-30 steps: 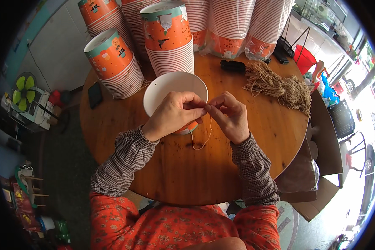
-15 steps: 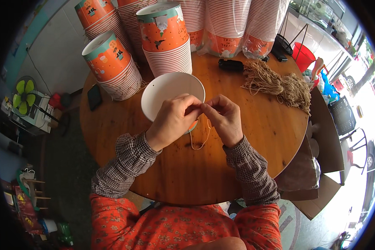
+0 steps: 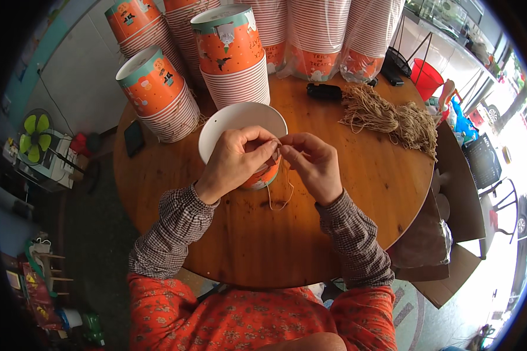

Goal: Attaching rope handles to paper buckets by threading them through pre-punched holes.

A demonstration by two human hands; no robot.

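Observation:
A paper bucket [image 3: 216, 133], white inside and orange and green outside, stands on the round wooden table with a small hole near its far rim. My left hand [image 3: 233, 161] is in front of its near side, thumb and fingers pinched at the near right of the rim. Fingertip to fingertip with it, my right hand [image 3: 315, 167] is also pinched closed. A thin tan string [image 3: 271, 205] hangs below them in a loop onto the table. Its upper part is hidden by the fingers, where both hands seem to grip it.
Stacks of matching buckets [image 3: 231, 58] line the far side, some in clear plastic [image 3: 319, 35]. A bundle of tan strings [image 3: 392, 120] lies at the far right beside a black object [image 3: 324, 91]. A phone [image 3: 133, 138] rests at the left edge. Cardboard boxes [image 3: 459, 202] stand right of the table.
Both hands have shifted slightly left, and the fingertips have moved a little up. More of the bucket's orange outside now shows below my left hand.

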